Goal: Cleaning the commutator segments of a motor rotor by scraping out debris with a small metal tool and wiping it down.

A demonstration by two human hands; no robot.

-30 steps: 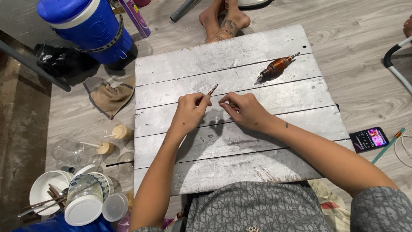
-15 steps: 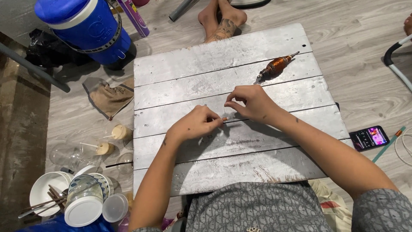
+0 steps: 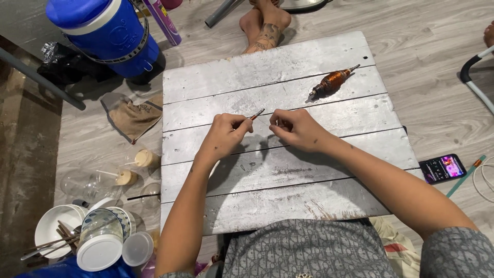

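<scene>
I am pinching a thin metal rod [image 3: 256,114] between the thumb and forefinger of my left hand [image 3: 226,136], its reddish tip poking up and away over the grey plank board [image 3: 288,190]. My right hand [image 3: 296,128] is curling closed just beside it, fingertips drawn together, though I cannot tell whether they are gripping anything, since whatever might lie between them is too fine to see. To do this well, I judge I should be keeping both wrists low over the board and the rod steady. The rod is slim, straight and dull. Well apart, farther up the board, a copper-wound spindle tool [image 3: 332,82] is lying on its side.
</scene>
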